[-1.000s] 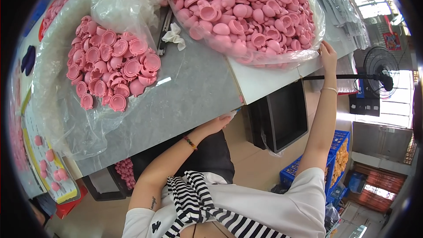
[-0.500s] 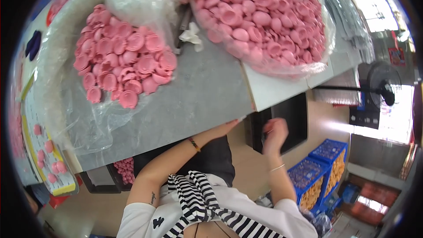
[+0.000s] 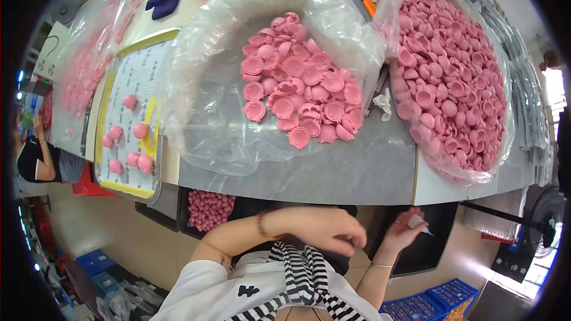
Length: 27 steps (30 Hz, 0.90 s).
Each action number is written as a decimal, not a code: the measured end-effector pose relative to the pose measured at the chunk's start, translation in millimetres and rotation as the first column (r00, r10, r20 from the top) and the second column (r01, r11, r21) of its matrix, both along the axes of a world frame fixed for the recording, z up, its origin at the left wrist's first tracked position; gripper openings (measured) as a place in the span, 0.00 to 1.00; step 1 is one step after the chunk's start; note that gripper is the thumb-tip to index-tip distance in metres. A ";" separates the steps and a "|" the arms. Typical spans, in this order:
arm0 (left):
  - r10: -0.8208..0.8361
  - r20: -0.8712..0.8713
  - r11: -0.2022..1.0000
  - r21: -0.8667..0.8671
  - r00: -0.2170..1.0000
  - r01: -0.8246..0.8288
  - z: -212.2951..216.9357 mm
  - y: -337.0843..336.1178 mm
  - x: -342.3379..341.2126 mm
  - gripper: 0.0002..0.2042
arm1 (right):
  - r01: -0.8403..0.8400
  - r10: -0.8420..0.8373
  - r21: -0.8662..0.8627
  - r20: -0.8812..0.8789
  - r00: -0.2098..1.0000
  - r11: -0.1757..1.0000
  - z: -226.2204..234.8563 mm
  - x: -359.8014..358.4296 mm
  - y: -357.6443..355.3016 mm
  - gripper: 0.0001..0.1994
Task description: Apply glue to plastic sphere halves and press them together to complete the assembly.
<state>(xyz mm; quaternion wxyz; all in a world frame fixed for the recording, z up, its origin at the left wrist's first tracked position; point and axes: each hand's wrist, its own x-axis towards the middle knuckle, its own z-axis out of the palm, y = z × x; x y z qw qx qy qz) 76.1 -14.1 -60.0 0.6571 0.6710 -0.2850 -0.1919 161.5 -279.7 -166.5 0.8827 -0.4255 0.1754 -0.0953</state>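
In front of the table's edge, my left hand (image 3: 324, 232) hangs palm down over my lap, somewhat blurred. Its fingers are loosely bent and apart, and I see nothing in them. To its right, my right hand (image 3: 399, 236) is closed round a small white bottle (image 3: 416, 222) with a thin bluish tip pointing right. Beyond the edge lies a heap of pink round plastic half-shells (image 3: 294, 86) on clear plastic sheeting (image 3: 223, 142). A big clear bag (image 3: 496, 107) at the right is full of similar pink shells.
A tray (image 3: 157, 178) with several pink balls sits at the left. Below the grey tabletop (image 3: 357, 178) are a black bin (image 3: 437, 244) and a box of pink balls (image 3: 208, 209). Blue crates (image 3: 449, 291) and a fan (image 3: 544, 214) stand right. Another person (image 3: 44, 157) is far left.
The view has swung left, bringing in the tray and the other person. My left hand has drawn back from the table edge over my lap. The white bottle now shows in my right hand.
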 end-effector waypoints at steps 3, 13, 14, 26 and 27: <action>0.403 0.150 0.913 -0.129 0.903 -0.386 64.5 62.7 -23.4 0.08 | 0.261 -0.149 -0.519 0.248 0.957 0.814 49.5 0.4 18.8 0.26; 0.606 0.773 -0.172 0.356 0.187 -0.918 52.2 112.0 -28.7 0.08 | -0.228 0.485 -0.517 0.442 0.754 0.825 135.1 -9.7 113.1 0.26; 0.625 0.762 -0.166 0.344 0.172 -0.924 48.6 111.9 -29.3 0.07 | -0.318 0.519 -0.460 0.424 0.742 0.829 138.2 -11.4 122.7 0.26; 0.702 0.223 0.687 0.038 0.676 -0.726 51.3 39.2 -40.9 0.12 | -0.740 0.818 -0.376 0.398 0.414 0.558 149.4 -44.7 168.5 0.22; 0.759 0.084 0.651 -0.097 0.645 -0.753 45.8 33.8 -40.0 0.13 | -0.738 0.817 -0.375 0.390 0.424 0.561 148.4 -45.6 168.0 0.22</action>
